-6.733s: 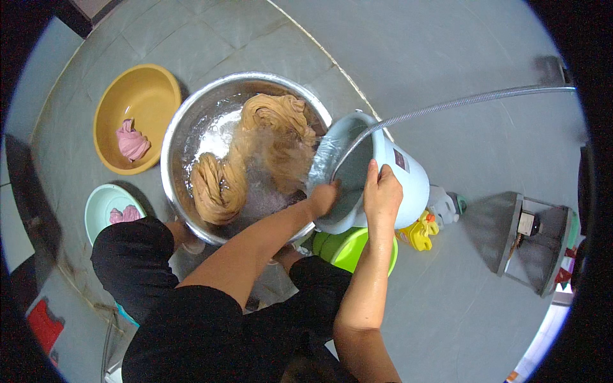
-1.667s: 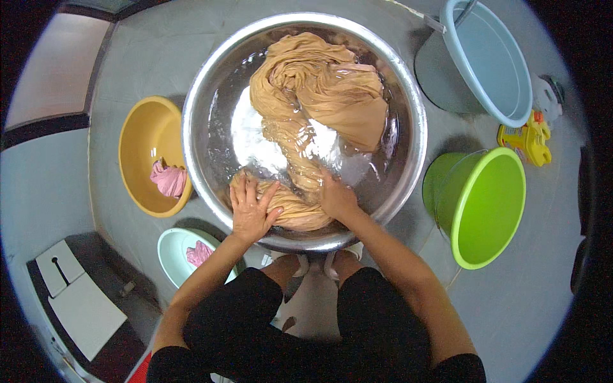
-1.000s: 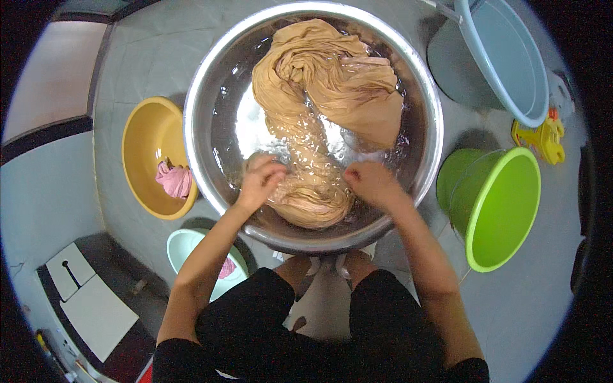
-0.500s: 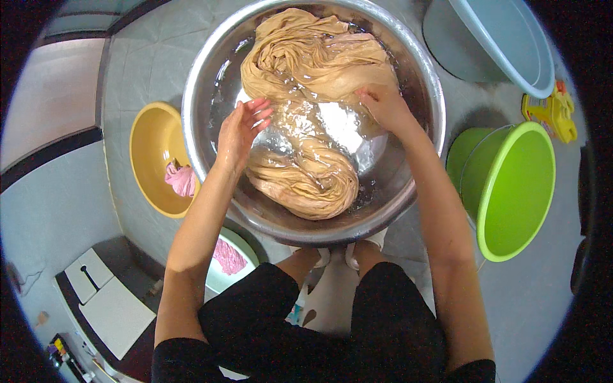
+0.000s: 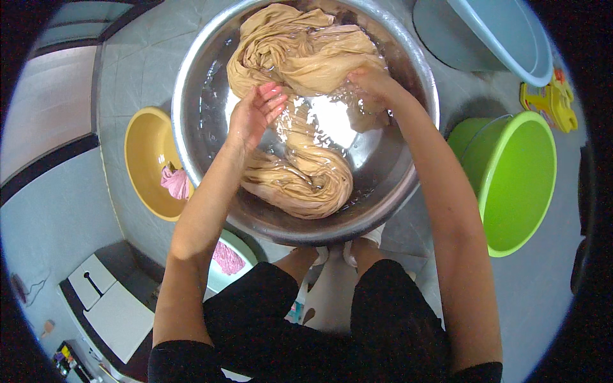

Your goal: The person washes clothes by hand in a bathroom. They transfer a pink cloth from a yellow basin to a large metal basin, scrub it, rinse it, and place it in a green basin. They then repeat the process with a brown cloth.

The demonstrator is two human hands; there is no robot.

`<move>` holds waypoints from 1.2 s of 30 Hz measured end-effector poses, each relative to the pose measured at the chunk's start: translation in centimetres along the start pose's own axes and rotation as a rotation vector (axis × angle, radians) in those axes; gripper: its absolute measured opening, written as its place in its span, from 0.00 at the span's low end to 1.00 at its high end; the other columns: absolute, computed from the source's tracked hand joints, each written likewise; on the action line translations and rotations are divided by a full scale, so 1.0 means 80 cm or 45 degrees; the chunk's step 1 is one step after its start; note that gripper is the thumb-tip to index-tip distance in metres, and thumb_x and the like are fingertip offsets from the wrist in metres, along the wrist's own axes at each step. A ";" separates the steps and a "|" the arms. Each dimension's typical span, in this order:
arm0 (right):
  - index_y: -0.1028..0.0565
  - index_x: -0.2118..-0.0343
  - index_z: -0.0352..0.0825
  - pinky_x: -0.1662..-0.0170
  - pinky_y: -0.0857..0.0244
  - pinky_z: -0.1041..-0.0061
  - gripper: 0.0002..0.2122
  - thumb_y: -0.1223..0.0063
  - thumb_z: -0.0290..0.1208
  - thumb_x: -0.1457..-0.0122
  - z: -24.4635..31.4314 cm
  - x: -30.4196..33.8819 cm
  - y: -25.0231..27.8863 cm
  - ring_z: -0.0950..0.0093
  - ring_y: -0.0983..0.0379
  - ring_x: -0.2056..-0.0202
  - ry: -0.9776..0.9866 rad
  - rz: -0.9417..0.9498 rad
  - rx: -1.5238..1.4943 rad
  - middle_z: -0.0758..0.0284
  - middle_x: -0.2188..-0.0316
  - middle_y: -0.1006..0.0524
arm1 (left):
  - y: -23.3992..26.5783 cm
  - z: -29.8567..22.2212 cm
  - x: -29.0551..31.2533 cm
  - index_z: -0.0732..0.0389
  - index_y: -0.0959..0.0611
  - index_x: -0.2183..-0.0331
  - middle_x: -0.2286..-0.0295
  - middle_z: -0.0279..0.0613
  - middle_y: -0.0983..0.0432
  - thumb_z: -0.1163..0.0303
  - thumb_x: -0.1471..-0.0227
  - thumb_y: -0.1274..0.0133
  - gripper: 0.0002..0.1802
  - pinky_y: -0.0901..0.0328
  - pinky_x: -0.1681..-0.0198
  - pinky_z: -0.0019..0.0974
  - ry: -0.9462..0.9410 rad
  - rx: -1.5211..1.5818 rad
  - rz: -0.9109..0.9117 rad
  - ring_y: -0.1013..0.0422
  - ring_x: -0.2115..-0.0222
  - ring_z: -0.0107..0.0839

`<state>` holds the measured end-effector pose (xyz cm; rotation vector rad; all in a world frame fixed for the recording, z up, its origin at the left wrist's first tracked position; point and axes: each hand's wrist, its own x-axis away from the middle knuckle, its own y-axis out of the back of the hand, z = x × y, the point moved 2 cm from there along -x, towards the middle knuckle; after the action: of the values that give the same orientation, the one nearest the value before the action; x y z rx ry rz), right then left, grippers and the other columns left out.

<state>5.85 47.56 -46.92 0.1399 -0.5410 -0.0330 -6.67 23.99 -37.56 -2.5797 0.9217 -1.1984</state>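
Observation:
A long tan cloth (image 5: 281, 57), soaked and wrinkled, lies bunched in an S-like curve in a large round metal basin (image 5: 179, 121) holding water. My left hand (image 5: 254, 113) is over the cloth's middle stretch on the left, fingers apart, with nothing in it. At the upper right, my right hand (image 5: 371, 86) has its fingers curled on the edge of the cloth, pinching it. Part of the cloth hangs beneath that hand in the water. The right fingertips are partly hidden by the fabric.
Left of the basin stands a yellow basin (image 5: 143, 185) with a pink cloth (image 5: 174, 183). A pale green basin (image 5: 250, 254) with another pink cloth (image 5: 228, 258) is near my left knee. On the right are a green bucket (image 5: 520, 191), a light blue tub (image 5: 447, 38) and a yellow bottle (image 5: 549, 105).
My left hand has moved right and slightly down, farther over the cloth. Beneath my right hand, more cloth bulges into the water. The whole view has shifted slightly.

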 end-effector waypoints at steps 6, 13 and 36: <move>0.32 0.58 0.37 0.65 0.38 0.78 0.14 0.62 0.39 0.42 0.017 0.021 -0.012 0.80 0.33 0.64 -0.225 -0.093 -0.296 0.72 0.64 0.28 | -0.026 0.022 -0.005 0.67 0.33 0.54 0.55 0.50 0.34 0.54 0.44 0.66 0.26 0.40 0.51 0.39 0.079 -0.024 0.105 0.36 0.54 0.40; 0.32 0.57 0.38 0.61 0.36 0.77 0.14 0.62 0.39 0.41 0.045 0.030 0.001 0.77 0.31 0.62 -0.472 0.091 -0.379 0.69 0.61 0.29 | -0.057 0.055 -0.022 0.67 0.30 0.58 0.60 0.48 0.30 0.55 0.43 0.67 0.25 0.38 0.53 0.38 0.175 -0.014 0.058 0.33 0.58 0.37; 0.27 0.67 0.36 0.70 0.36 0.77 0.11 0.57 0.38 0.44 0.026 0.033 0.015 0.81 0.33 0.71 -0.208 -0.011 -0.274 0.73 0.73 0.28 | -0.206 0.089 0.134 0.62 0.24 0.64 0.62 0.51 0.30 0.74 0.56 0.53 0.13 0.37 0.58 0.42 -0.585 -1.655 0.799 0.33 0.61 0.47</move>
<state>7.03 48.35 -43.67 -0.0711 -0.6958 -0.1110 11.53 30.04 -29.24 -2.5588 2.6460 0.3524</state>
